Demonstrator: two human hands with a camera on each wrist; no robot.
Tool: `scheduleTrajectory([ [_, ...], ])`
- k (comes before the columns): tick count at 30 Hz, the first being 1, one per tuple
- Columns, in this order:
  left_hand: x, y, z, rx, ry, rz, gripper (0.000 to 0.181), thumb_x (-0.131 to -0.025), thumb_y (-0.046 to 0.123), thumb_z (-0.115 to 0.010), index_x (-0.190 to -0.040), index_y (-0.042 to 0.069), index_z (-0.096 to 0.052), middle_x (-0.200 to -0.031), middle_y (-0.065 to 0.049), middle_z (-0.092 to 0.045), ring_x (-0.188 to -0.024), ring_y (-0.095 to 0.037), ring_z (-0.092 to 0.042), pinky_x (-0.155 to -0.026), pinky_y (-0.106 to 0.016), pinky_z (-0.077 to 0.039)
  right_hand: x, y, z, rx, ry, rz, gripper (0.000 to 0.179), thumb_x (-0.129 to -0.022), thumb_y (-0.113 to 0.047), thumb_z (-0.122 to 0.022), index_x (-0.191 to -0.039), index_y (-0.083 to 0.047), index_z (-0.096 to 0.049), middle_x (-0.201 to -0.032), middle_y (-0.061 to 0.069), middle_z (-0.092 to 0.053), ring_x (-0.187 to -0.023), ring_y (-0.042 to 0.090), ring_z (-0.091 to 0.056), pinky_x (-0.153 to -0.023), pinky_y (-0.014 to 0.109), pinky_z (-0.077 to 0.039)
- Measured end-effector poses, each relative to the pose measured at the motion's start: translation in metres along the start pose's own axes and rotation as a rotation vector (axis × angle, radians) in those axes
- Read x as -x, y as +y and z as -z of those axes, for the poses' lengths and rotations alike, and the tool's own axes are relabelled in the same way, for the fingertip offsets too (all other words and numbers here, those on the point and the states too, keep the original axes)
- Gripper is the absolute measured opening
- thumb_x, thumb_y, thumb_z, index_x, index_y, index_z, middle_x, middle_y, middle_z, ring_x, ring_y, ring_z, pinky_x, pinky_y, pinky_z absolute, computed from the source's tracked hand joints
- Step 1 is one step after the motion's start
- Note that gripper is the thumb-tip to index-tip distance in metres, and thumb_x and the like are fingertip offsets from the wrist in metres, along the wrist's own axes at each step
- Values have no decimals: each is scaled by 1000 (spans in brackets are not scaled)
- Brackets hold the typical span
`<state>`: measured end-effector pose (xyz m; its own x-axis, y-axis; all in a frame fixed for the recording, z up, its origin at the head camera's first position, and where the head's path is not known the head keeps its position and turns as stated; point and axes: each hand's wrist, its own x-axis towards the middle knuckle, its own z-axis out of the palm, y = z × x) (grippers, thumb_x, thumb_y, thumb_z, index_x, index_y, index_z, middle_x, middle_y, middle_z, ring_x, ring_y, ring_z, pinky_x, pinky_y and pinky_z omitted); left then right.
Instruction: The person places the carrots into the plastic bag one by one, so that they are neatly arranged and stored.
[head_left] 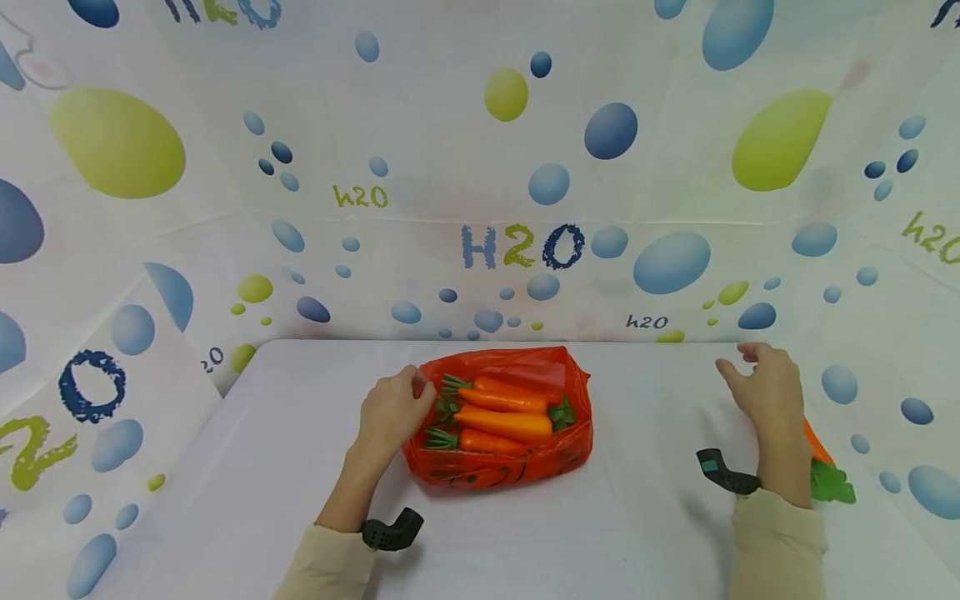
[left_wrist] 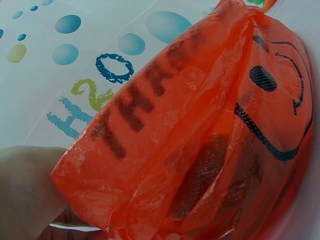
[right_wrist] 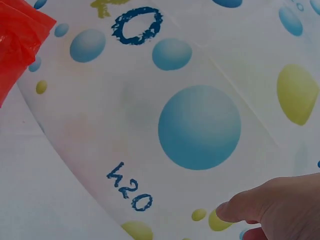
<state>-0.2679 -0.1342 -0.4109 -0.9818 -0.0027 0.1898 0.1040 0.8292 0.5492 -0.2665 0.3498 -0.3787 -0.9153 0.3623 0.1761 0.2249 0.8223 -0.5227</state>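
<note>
A red plastic bag (head_left: 487, 477) lies on the white table with its mouth spread open. Inside it are several orange carrots (head_left: 506, 423) with green tops. My left hand (head_left: 392, 408) is at the bag's left rim and pinches the plastic there; the bag hides part of the fingers in the left wrist view. Off to the right, my right hand (head_left: 770, 390) is raised near the table's far right corner, thumb and fingers apart, with nothing between them. Beside that forearm, a carrot (head_left: 818, 443) with green leaves (head_left: 831, 482) shows, partly hidden by the arm.
The white table (head_left: 645, 417) ends at a straight far edge. Behind it hangs a white sheet (head_left: 435, 125) printed with blue and green drops and "H2O" lettering. Each wrist carries a black device (head_left: 393, 530).
</note>
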Motion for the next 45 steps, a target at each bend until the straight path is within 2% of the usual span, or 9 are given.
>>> scheduleTrajectory([
  [7, 0, 0, 0, -6, -2, 8, 20, -95, 28, -57, -94, 9, -63, -66, -1, -56, -59, -17, -51, -53, -26, -43, -3, 12, -2, 41, -23, -68, 58, -97, -28, -53, -138, 11, -45, -133, 36, -45, -120, 51, -40, -101, 63, -43],
  [17, 1, 0, 0, 3, -11, 15, 19, -95, 27, -56, -93, 9, -63, -66, -1, -55, -59, -17, -51, -53, -25, -43, -7, 23, -6, 100, -101, -171, 59, -98, -28, -54, -141, 10, -42, -132, 38, -42, -117, 53, -37, -100, 65, -40],
  [28, 1, 1, 0, 1, -1, 5, 20, -95, 28, -57, -94, 9, -64, -66, -1, -55, -59, -17, -51, -52, -26, -43, -4, 41, -6, 105, -147, -181, 58, -97, -29, -51, -137, 11, -41, -124, 40, -40, -108, 55, -37, -91, 68, -40],
  [39, 2, 1, 0, 0, 2, -3, 19, -95, 27, -57, -94, 8, -63, -65, -1, -54, -58, -17, -50, -52, -25, -43, -6, 51, -10, 121, -216, -232, 59, -97, -29, -49, -138, 11, -36, -124, 42, -36, -110, 58, -35, -95, 72, -35],
  [45, 2, 2, 1, 4, 5, -2, 19, -95, 26, -57, -94, 8, -64, -65, -1, -55, -58, -17, -51, -52, -26, -43, -6, 56, -12, 146, -228, -220, 54, -97, -27, -52, -130, 14, -39, -119, 42, -38, -106, 58, -36, -94, 73, -35],
])
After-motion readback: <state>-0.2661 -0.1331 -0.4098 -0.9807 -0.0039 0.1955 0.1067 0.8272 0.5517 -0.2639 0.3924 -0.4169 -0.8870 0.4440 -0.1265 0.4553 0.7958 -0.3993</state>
